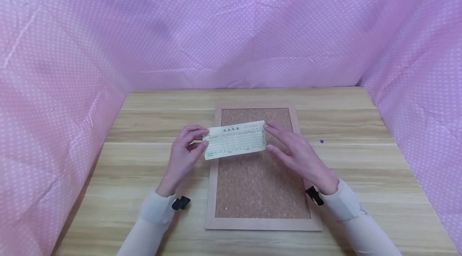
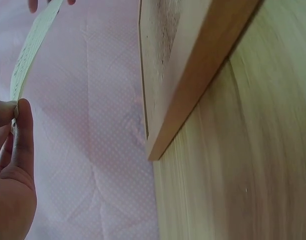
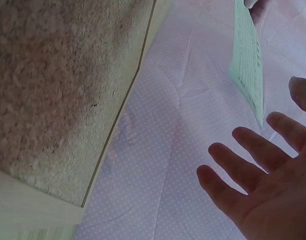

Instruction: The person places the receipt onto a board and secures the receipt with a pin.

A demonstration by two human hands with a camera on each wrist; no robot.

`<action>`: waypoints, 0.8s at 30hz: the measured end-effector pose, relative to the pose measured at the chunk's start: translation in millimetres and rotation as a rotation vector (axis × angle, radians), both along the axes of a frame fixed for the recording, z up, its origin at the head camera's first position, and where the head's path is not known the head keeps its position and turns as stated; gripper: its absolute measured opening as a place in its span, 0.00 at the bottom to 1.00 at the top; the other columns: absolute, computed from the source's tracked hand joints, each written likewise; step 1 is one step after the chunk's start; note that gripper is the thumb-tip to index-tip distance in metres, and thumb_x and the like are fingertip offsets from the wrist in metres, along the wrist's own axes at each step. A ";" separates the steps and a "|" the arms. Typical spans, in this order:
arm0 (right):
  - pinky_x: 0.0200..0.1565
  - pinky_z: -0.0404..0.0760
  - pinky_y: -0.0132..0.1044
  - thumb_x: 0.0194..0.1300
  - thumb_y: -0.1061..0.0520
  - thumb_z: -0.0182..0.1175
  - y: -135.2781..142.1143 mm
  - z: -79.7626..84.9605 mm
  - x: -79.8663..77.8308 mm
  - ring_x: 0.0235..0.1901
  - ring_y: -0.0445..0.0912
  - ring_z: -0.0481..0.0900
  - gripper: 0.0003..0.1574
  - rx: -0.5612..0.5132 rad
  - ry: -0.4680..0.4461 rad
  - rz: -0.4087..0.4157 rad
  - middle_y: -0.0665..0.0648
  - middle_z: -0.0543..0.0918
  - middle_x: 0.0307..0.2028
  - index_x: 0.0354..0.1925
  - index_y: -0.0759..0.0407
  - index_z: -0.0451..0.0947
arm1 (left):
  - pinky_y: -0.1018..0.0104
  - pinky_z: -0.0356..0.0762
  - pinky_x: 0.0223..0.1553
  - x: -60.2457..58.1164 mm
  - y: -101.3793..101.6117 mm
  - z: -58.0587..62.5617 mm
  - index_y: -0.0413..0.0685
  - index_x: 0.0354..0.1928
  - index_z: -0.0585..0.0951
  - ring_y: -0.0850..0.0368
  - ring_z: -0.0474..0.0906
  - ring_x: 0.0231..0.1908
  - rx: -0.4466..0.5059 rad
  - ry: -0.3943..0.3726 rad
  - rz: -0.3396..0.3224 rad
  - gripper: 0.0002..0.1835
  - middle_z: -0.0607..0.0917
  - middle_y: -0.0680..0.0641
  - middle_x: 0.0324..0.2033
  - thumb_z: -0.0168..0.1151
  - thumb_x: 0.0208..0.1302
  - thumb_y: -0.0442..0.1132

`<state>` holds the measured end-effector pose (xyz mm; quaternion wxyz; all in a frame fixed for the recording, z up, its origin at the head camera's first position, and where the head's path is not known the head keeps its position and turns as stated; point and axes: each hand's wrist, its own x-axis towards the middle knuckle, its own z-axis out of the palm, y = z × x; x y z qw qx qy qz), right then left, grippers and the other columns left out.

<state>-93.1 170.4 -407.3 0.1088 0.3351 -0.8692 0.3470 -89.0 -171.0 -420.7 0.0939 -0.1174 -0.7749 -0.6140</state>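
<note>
A pale printed paper slip (image 1: pixel 236 139), ruled like a receipt form, is held above a framed cork board (image 1: pixel 261 192). My left hand (image 1: pixel 185 153) pinches its left end between thumb and fingers; the left wrist view shows the slip (image 2: pixel 33 50) rising from the pinch of that hand (image 2: pixel 13 165). At the slip's right end is my right hand (image 1: pixel 297 153), its fingers spread. In the right wrist view, that hand (image 3: pixel 272 180) has its fingers extended, with the slip (image 3: pixel 247 65) just beyond the fingertips, not gripped.
The cork board's wooden frame (image 1: pixel 263 224) lies flat on a wood-grain table (image 1: pixel 368 167). A small purple pin-like thing (image 1: pixel 322 141) sits on the table right of the board. Pink dotted cloth (image 1: pixel 252 39) hangs around the table's back and sides.
</note>
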 end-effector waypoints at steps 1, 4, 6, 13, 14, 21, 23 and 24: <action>0.69 0.68 0.61 0.70 0.58 0.66 -0.3 -0.8 0.2 0.71 0.62 0.68 0.38 -0.008 -0.001 0.002 0.61 0.68 0.75 0.75 0.58 0.68 | 0.68 0.85 0.47 0.2 1.5 -0.2 0.35 0.52 0.86 0.53 0.81 0.47 0.000 -0.001 -0.002 0.16 0.79 0.46 0.55 0.67 0.62 0.21; 0.68 0.69 0.61 0.70 0.59 0.66 -0.6 -2.5 0.6 0.70 0.61 0.70 0.37 -0.028 -0.008 -0.001 0.63 0.69 0.73 0.74 0.58 0.70 | 0.68 0.85 0.47 0.5 5.3 -1.2 0.36 0.53 0.87 0.52 0.81 0.47 -0.003 -0.003 -0.007 0.16 0.79 0.47 0.55 0.67 0.62 0.22; 0.67 0.71 0.61 0.69 0.61 0.67 -0.6 -3.8 0.6 0.69 0.63 0.71 0.36 -0.050 0.000 -0.004 0.65 0.71 0.72 0.72 0.59 0.71 | 0.68 0.85 0.47 0.3 7.7 -1.5 0.37 0.53 0.87 0.52 0.81 0.47 -0.002 -0.004 -0.008 0.17 0.79 0.47 0.55 0.67 0.62 0.22; 0.65 0.75 0.57 0.64 0.66 0.69 -0.5 -6.0 -1.2 0.64 0.62 0.77 0.31 -0.131 0.066 -0.026 0.63 0.81 0.63 0.65 0.62 0.78 | 0.65 0.86 0.48 -1.8 16.3 -2.2 0.37 0.53 0.87 0.51 0.81 0.47 0.011 -0.011 -0.036 0.16 0.79 0.47 0.56 0.68 0.63 0.23; 0.64 0.75 0.56 0.63 0.67 0.70 -0.3 -6.3 -1.5 0.63 0.62 0.78 0.31 -0.142 0.071 -0.030 0.62 0.82 0.62 0.64 0.62 0.79 | 0.65 0.86 0.48 -2.0 17.5 -2.3 0.37 0.53 0.87 0.51 0.81 0.47 0.009 -0.011 -0.039 0.16 0.79 0.47 0.56 0.68 0.64 0.23; 0.55 0.82 0.36 0.61 0.72 0.70 2.6 -7.1 -1.4 0.51 0.54 0.85 0.26 -0.199 0.083 -0.062 0.61 0.86 0.54 0.59 0.64 0.82 | 0.67 0.86 0.47 -2.7 24.9 -2.4 0.37 0.53 0.87 0.51 0.82 0.47 0.002 -0.007 -0.046 0.15 0.79 0.45 0.56 0.68 0.64 0.24; 0.53 0.82 0.32 0.60 0.73 0.70 3.7 -6.7 -1.1 0.47 0.52 0.86 0.26 -0.219 0.091 -0.067 0.61 0.86 0.52 0.57 0.65 0.83 | 0.66 0.85 0.47 -2.6 26.6 -2.5 0.37 0.52 0.87 0.50 0.82 0.48 -0.003 -0.012 -0.046 0.15 0.79 0.46 0.56 0.68 0.64 0.25; 0.52 0.81 0.30 0.60 0.74 0.70 4.2 -6.5 -1.0 0.45 0.50 0.86 0.25 -0.231 0.092 -0.069 0.60 0.87 0.51 0.56 0.66 0.83 | 0.66 0.85 0.48 -2.6 27.4 -2.6 0.38 0.52 0.87 0.50 0.82 0.49 -0.006 -0.014 -0.047 0.15 0.79 0.46 0.56 0.68 0.64 0.25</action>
